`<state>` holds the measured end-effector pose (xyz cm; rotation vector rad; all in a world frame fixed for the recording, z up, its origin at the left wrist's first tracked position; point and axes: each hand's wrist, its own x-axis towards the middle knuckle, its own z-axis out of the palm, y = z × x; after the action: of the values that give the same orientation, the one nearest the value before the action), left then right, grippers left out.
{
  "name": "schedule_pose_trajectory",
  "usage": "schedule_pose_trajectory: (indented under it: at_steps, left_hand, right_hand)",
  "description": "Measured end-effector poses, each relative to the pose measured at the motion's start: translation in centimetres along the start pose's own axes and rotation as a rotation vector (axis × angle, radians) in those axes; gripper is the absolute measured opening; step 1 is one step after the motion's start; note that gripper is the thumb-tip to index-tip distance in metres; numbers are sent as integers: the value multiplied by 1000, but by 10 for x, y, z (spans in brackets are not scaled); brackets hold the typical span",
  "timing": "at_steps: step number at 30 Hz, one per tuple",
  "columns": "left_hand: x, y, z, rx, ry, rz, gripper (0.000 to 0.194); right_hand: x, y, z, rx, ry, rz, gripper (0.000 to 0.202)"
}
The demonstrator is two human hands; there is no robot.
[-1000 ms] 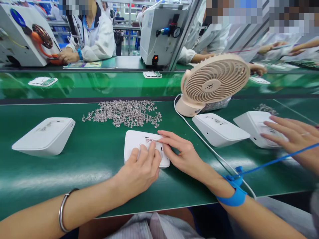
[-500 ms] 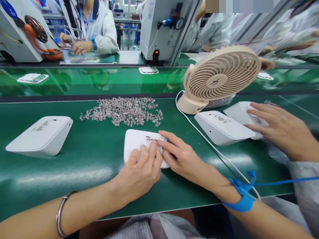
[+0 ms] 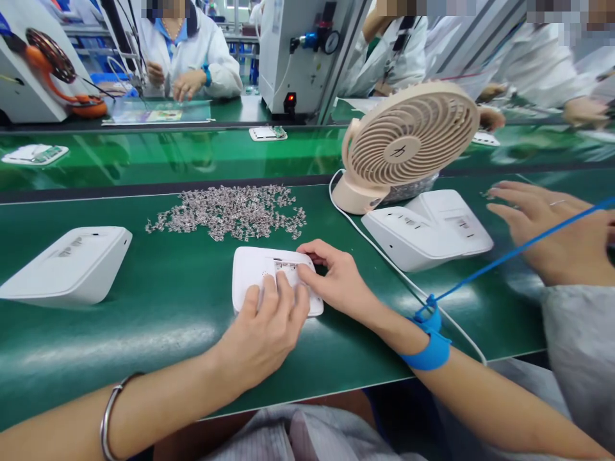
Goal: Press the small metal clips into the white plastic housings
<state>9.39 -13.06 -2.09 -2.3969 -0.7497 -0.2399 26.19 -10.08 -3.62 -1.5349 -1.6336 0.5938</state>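
A white plastic housing (image 3: 247,272) lies on the green bench in front of me, with small metal contacts (image 3: 287,264) visible in its recessed slot. My left hand (image 3: 271,320) rests over the housing's near side, bent fingertips pressing on its top beside the slot. My right hand (image 3: 336,275) grips the right edge, thumb by the slot and fingers curled at the far corner. Whether a small clip sits under the fingertips is hidden. Beyond the housing spreads a pile of small metal clips (image 3: 230,211).
One white housing (image 3: 72,262) stands at left, and two more, a nearer housing (image 3: 413,240) and a farther housing (image 3: 451,218), at right. A beige fan (image 3: 403,150) with a white cable stands behind them. A co-worker's hand (image 3: 552,224) is at far right. A blue wrist-strap cord (image 3: 519,246) crosses there.
My right hand's fingers have curled back toward the housing's far corner, uncovering more of the slot. The co-worker's hand at right has come off the rear white housing. The view has shifted slightly.
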Motion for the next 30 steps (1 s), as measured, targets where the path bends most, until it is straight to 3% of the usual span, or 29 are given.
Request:
schedule_pose_trajectory:
  at_steps: [2,5,8,12,17,19,22,24,27,30]
  left_hand:
    - [-3,0,-6,68,-52,43,49]
    - [-7,-3,-10,211,-155,49,63]
    - [-7,-14,-6,260,-257,-5,61]
    - [-1,-43,9,149,-366,-248,51]
    - [-2,-96,28,62,-410,-458,35]
    - [-7,-117,35,58,-480,-500,33]
    - [-11,-134,40,132,-521,-533,37]
    - [-10,-133,40,172,-460,-546,35]
    - [-4,-112,36,132,-187,-449,37]
    - [-1,-82,33,15,-29,-268,51]
  right_hand:
    - [2,0,-7,-37,69,-44,15]
    - [5,9,-32,-260,362,-103,28]
    - [7,31,-67,-562,564,81,49]
    - [4,63,-103,-658,459,421,58]
    - [1,77,-117,-750,250,449,65]
    - [2,77,-117,-773,243,501,69]
    - [3,72,-114,-730,335,524,68]
    - [3,65,-110,-714,442,478,60]
    - [0,49,-104,-684,577,387,46]
    - [-4,36,-98,-464,556,311,33]
